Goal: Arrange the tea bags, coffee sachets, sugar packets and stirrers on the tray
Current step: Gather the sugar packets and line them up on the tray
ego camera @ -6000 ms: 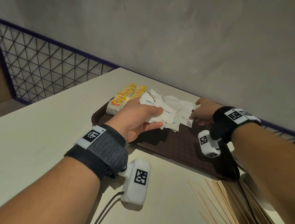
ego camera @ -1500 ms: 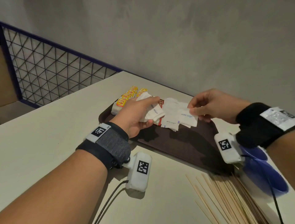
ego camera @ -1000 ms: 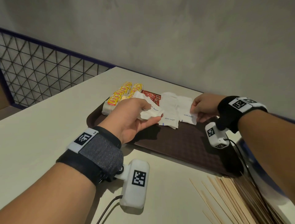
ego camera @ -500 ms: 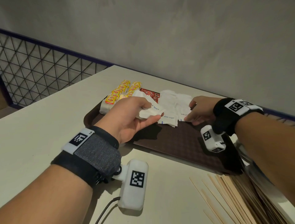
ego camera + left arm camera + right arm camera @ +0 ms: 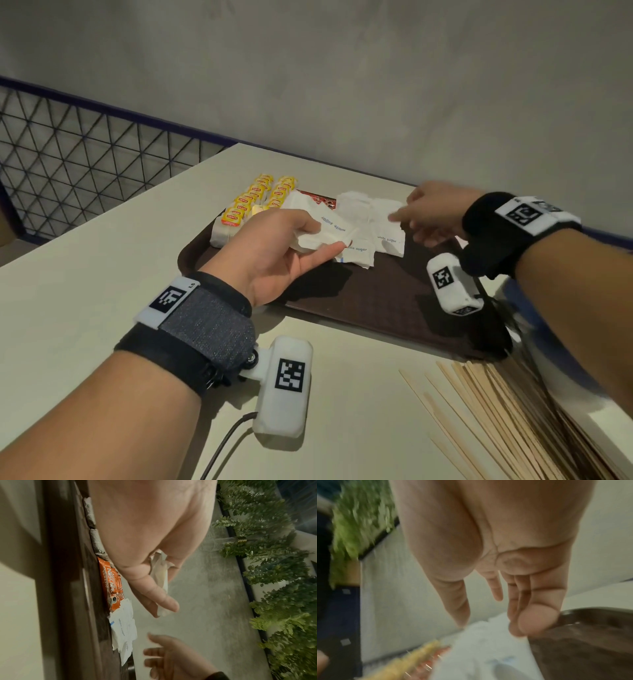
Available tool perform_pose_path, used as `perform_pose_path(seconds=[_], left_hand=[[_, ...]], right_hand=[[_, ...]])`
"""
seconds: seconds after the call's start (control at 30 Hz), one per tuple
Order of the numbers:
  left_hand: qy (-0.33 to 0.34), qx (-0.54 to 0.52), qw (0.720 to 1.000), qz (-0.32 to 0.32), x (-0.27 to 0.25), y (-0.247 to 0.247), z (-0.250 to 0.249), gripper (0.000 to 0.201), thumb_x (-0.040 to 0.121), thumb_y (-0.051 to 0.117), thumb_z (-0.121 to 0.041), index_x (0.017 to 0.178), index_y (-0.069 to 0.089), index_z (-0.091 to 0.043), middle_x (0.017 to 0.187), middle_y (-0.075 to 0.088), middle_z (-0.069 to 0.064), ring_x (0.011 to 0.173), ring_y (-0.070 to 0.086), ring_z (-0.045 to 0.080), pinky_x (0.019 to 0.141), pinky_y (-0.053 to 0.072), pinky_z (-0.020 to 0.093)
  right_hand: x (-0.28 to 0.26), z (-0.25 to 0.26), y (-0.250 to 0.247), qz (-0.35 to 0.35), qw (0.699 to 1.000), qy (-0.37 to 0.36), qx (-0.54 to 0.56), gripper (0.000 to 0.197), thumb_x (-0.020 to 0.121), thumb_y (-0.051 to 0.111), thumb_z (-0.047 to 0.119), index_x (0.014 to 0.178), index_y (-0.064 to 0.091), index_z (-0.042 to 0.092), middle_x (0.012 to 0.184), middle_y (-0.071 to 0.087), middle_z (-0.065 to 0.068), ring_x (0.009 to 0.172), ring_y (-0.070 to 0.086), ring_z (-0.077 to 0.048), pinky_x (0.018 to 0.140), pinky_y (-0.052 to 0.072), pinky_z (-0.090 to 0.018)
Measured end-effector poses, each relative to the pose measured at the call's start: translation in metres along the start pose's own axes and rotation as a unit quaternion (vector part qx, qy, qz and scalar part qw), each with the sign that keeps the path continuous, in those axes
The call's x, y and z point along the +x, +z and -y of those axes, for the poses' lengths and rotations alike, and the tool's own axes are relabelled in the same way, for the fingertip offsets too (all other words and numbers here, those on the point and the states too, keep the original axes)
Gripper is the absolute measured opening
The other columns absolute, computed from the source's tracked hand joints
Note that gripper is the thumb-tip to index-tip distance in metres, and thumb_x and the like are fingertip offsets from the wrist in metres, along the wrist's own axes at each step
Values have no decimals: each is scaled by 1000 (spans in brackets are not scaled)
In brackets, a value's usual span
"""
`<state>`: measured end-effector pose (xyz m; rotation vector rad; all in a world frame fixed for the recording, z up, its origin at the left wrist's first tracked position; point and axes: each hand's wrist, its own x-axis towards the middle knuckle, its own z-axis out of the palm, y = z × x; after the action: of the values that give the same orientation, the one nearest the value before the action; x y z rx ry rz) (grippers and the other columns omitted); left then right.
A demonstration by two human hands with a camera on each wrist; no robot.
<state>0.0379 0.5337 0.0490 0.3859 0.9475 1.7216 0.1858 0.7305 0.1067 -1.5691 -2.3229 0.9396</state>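
— Status, left to right?
— Tea bags [image 5: 255, 202] at the tray [image 5: 387, 301]'s far-left corner. My left hand [image 5: 274, 250] grips spare sugar packets [image 5: 325, 229]; my right hand [image 5: 431, 216], fingers apart, empty.
— Next?
— Probably take another, extend the row.

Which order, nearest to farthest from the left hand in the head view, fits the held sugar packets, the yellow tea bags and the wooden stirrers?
From the left hand:
1. Held sugar packets: gripped in its fingers, over the tray.
2. Yellow tea bags: just beyond it, at the tray's far left corner.
3. Wooden stirrers: on the table, near right, off the tray.
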Motion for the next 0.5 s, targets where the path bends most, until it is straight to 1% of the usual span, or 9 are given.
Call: perform_pose_path(seconds=[0.07, 0.13, 0.17, 0.23, 0.3, 0.33, 0.4, 0.43, 0.5], left_hand=[[-1, 30, 999, 14, -2, 2, 2, 33, 95, 58, 10, 128, 60, 3, 117, 75, 20, 92, 79, 32, 59, 62, 27], [2, 61, 998, 26, -5, 5, 2, 33, 95, 64, 7, 127, 63, -3, 111, 79, 14, 89, 79, 24, 57, 60, 24], [3, 79, 996, 32, -7, 7, 2, 33, 94, 66, 5, 125, 65, -6, 109, 79, 11, 89, 79, 22, 55, 59, 22], [8, 114, 993, 43, -12, 10, 2, 29, 93, 68, 3, 118, 68, -11, 105, 81, 8, 85, 79, 18, 52, 58, 20], [15, 141, 989, 51, -17, 13, 4, 26, 93, 68, 3, 113, 70, -14, 102, 81, 5, 82, 78, 15, 50, 56, 19], [19, 153, 987, 55, -20, 14, 5, 26, 93, 68, 3, 112, 70, -14, 101, 81, 4, 80, 77, 13, 49, 56, 18], [21, 167, 984, 55, -22, 14, 6, 27, 93, 69, 2, 116, 70, -12, 101, 80, 6, 78, 76, 13, 48, 55, 18], [20, 170, 984, 50, -22, 14, 7, 28, 92, 69, 1, 118, 70, -12, 101, 80, 7, 79, 76, 14, 48, 55, 19], [17, 180, 983, 38, -21, 13, 7, 29, 92, 71, -1, 118, 69, -12, 101, 80, 9, 79, 76, 16, 49, 57, 21]], right_hand=[[-27, 10, -7, -14, 985, -7, 171, 28, 93, 72, 26, 111, 59, 9, 93, 57, -11, 63, 57, -20, 56, 50, -31], [-59, 15, -2, 22, 940, 11, 339, 24, 92, 71, 29, 107, 60, 14, 86, 55, -8, 62, 52, -19, 54, 42, -29], [-73, 14, 4, 40, 921, 20, 387, 25, 91, 71, 32, 106, 59, 15, 82, 56, -7, 60, 51, -18, 55, 39, -29], [-97, 9, 24, 73, 908, 16, 411, 25, 88, 73, 35, 103, 62, 17, 80, 63, -7, 61, 52, -18, 55, 39, -29], [-112, 4, 48, 93, 904, -11, 417, 21, 89, 74, 29, 104, 68, 16, 89, 69, -8, 64, 53, -18, 54, 39, -28], [-115, 2, 58, 89, 899, -21, 428, 17, 90, 74, 23, 104, 70, 14, 93, 69, -10, 65, 53, -18, 52, 39, -28], [-119, -5, 72, 63, 886, -31, 459, 13, 92, 71, 11, 105, 69, 8, 101, 71, -20, 69, 54, -19, 51, 41, -27], [-119, -9, 77, 49, 876, -36, 478, 17, 92, 71, 8, 110, 68, 7, 107, 72, -24, 71, 54, -21, 51, 43, -27], [-117, -17, 83, 29, 863, -50, 503, 30, 92, 73, 8, 120, 64, 12, 114, 70, -26, 71, 56, -21, 52, 46, -27]])
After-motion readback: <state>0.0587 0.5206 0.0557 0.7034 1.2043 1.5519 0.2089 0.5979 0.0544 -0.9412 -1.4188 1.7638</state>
